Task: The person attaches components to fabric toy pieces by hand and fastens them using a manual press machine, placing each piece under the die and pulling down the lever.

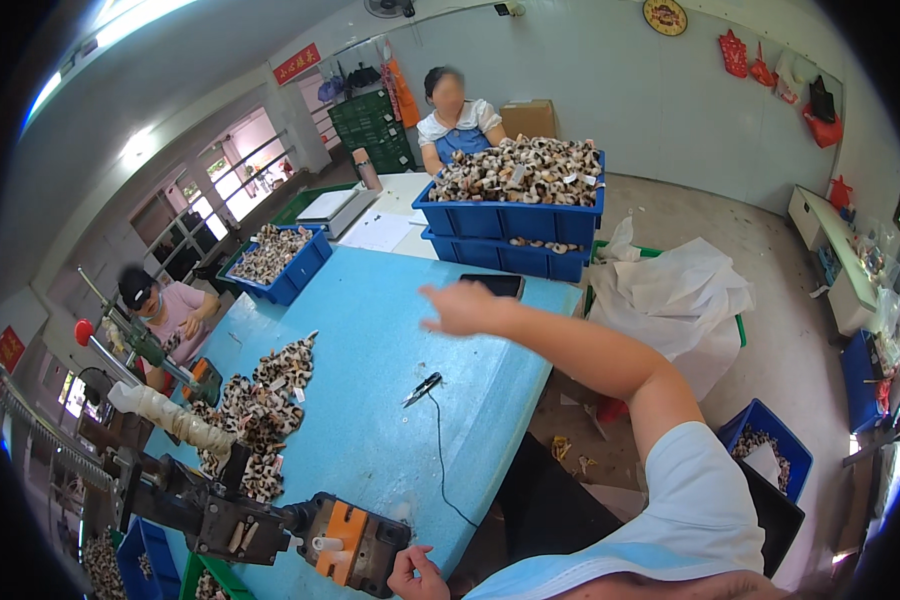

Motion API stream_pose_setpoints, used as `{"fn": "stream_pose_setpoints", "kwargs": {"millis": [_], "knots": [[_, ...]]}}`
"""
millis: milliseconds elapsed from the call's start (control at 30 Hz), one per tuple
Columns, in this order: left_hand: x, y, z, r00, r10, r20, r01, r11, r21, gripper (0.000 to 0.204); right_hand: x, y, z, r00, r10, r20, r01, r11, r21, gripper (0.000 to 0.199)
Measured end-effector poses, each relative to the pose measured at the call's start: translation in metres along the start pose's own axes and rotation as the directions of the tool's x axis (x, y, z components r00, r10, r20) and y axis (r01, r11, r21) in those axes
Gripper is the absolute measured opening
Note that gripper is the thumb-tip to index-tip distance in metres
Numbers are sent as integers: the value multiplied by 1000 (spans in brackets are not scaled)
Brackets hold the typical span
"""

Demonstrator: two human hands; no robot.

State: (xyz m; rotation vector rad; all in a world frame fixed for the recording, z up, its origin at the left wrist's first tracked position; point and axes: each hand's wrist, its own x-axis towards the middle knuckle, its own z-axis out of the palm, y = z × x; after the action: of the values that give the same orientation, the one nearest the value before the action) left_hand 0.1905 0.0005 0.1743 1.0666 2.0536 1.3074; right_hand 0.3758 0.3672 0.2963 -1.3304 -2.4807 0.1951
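My right hand [462, 307] reaches out over the blue tabletop [370, 300], fingers apart and partly stretched to the left, with nothing visible in it. Just beyond it lies a dark flat tray or device [494, 285]. At the lower edge my left hand [417, 576] is loosely curled, and I see nothing in its fingers. It is beside the base of a hand press [350, 545] with an orange block. Thread snips [423, 388] on a dark cord rest mid-table. A heap of small black, white and brown plush pieces [260, 410] lies left of them.
Stacked blue crates [510, 215] of plush pieces stand at the far end, a co-worker [460, 115] behind them. Another co-worker [170, 315] sits at the left by a second press [150, 350]. A smaller blue crate [285, 280] and a scale [335, 208] stand far left; a white sack [670, 290] is at the right.
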Motion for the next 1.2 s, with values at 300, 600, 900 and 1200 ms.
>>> {"fn": "stream_pose_setpoints", "kwargs": {"millis": [300, 600, 900, 1200], "knots": [[24, -78, -15, 970, 57, 238, -87, 989, 120, 32, -100, -1, 108, 990, -121, 76, 84, 924, 374, 27], [-23, 19, -4, 984, 170, -54, -178, 957, -227, 25, -171, -114, -22, 939, -263, -222, 326, 475, 817, 15], [-56, 45, -24, 946, 309, -100, -319, 941, -115, 20, -216, -190, -108, 376, -711, -594, 389, -461, 798, 35], [-105, 35, -50, 973, 173, -153, -197, 968, -153, 21, -233, -264, -90, 98, -645, -758, 141, -745, 652, 35]]}}
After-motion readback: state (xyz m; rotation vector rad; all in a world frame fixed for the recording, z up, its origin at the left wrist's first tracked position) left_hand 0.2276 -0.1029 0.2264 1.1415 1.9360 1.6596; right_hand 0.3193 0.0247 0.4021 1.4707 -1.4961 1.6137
